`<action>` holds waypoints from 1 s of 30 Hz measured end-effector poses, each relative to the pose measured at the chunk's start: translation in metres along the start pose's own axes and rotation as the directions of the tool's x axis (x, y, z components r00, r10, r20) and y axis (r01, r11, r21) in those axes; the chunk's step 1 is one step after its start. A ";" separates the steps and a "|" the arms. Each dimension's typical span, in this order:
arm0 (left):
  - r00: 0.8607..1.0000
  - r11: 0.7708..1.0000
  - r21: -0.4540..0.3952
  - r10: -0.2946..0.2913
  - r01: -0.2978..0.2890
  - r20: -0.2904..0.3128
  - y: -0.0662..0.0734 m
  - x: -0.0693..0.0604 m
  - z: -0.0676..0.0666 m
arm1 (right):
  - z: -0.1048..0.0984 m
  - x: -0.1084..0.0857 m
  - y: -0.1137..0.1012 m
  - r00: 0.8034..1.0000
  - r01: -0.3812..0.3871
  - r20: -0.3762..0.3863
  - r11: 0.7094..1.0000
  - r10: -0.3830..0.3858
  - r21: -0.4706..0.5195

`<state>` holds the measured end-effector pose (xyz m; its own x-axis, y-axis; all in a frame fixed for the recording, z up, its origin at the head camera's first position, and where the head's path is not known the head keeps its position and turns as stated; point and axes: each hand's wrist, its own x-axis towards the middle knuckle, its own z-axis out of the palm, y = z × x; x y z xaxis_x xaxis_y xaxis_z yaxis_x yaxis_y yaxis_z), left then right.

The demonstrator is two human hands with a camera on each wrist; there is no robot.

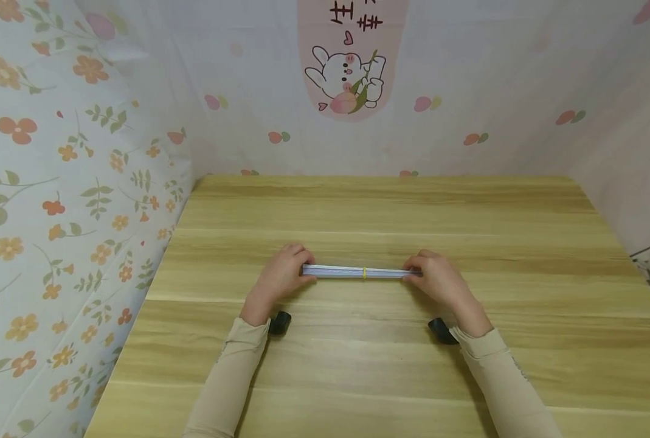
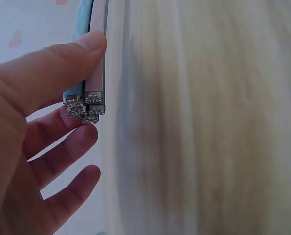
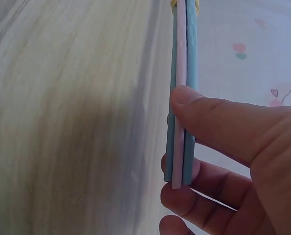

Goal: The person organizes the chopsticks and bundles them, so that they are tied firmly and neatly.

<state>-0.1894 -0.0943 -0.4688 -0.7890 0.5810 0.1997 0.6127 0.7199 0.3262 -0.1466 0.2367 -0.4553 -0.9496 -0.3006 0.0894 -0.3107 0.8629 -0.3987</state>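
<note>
A bundle of pink and blue chopsticks (image 1: 335, 272) lies level between both hands, its long side running left to right in the head view. A yellow rubber band (image 1: 364, 273) is wound around its middle. My left hand (image 1: 283, 274) pinches the end with patterned metal caps, thumb on a pink chopstick (image 2: 94, 81). At the other end, my right hand (image 1: 436, 277) pinches the plain tips (image 3: 178, 161) between thumb and fingers. Parts of both ends are hidden behind the fingers in the head view. Whether the bundle touches the table I cannot tell.
Beneath the hands is a wood-grain table (image 1: 357, 365). A pale curtain with a rabbit print (image 1: 352, 76) hangs behind it, and a flowered curtain (image 1: 73, 201) runs along the left edge. Black wrist devices (image 1: 280, 323) show near both sleeves.
</note>
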 end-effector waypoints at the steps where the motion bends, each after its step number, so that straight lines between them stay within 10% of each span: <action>1: 1.000 1.000 0.002 -0.004 0.004 0.004 0.000 0.000 0.000 | 0.001 0.000 0.000 1.000 0.001 0.001 1.000 -0.001 0.001; 30: 0.998 0.999 0.024 -0.043 0.042 0.054 0.000 0.000 0.004 | 0.011 -0.002 0.003 1.000 -0.015 0.019 1.000 0.015 0.005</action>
<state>-0.1896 -0.0928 -0.4728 -0.8111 0.5690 0.1355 0.5801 0.7526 0.3117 -0.1454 0.2350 -0.4665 -0.9532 -0.2950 0.0661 -0.2959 0.8654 -0.4043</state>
